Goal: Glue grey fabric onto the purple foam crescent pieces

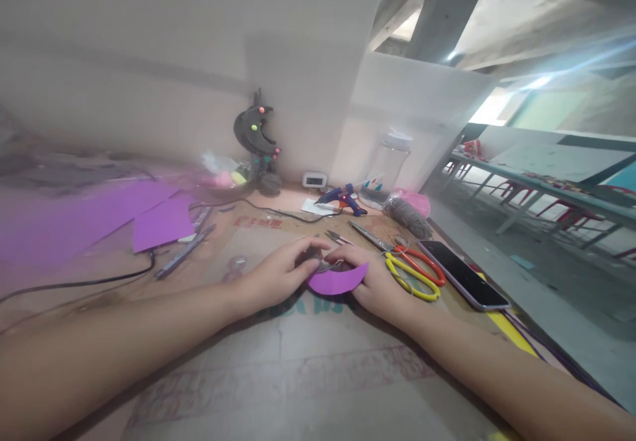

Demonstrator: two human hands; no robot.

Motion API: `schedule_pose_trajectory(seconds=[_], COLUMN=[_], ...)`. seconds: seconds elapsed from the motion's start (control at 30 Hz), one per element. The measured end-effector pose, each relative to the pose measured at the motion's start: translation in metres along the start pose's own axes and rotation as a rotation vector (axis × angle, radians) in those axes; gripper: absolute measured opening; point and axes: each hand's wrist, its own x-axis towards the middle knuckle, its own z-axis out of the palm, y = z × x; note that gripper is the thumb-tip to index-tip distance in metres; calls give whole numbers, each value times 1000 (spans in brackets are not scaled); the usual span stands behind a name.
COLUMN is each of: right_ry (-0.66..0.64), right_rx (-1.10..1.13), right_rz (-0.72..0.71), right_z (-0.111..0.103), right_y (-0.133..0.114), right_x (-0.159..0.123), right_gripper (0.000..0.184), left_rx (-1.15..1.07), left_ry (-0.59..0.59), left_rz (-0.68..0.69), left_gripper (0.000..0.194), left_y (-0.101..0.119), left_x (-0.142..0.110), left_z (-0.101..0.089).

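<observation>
A purple paper crescent [338,282] is held low over the cardboard, between my two hands. My left hand [285,270] has its fingers curled and its thumb pressed at the crescent's left end. Closed around the other end is my right hand [377,283], with its index finger bent inward. Between the fingertips, behind the purple paper, shows a small greyish piece [325,266], partly hidden and hard to make out. Just right of my right hand lie scissors with orange handles [422,265] and a pair with yellow handles [412,281].
A blue glue gun [342,197] rests at the back, near a small white digital clock [315,180] and a clear jar [390,166]. A decorated dark crescent [256,130] stands by the wall. Purple sheets [161,219] lie left, a phone [464,274] right. A black cable [134,274] crosses the left side.
</observation>
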Motion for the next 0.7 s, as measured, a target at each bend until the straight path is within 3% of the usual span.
schedule_pose_trajectory(seconds=[0.2, 0.3, 0.57, 0.7], right_ry=[-22, -51, -51, -40], right_rx=[502, 649, 645, 564], right_rz=[360, 421, 367, 427], right_z=[-3, -1, 0, 1], right_y=[-5, -3, 1, -1], right_x=[0, 1, 3, 3], right_gripper=[44, 43, 33, 23], left_rx=[46, 61, 60, 72], left_ry=[45, 56, 70, 95], left_rz=[50, 42, 30, 5], left_gripper=[30, 30, 29, 30], left_y=[0, 1, 2, 0], left_x=[0, 1, 0, 0], left_z=[-2, -3, -3, -2])
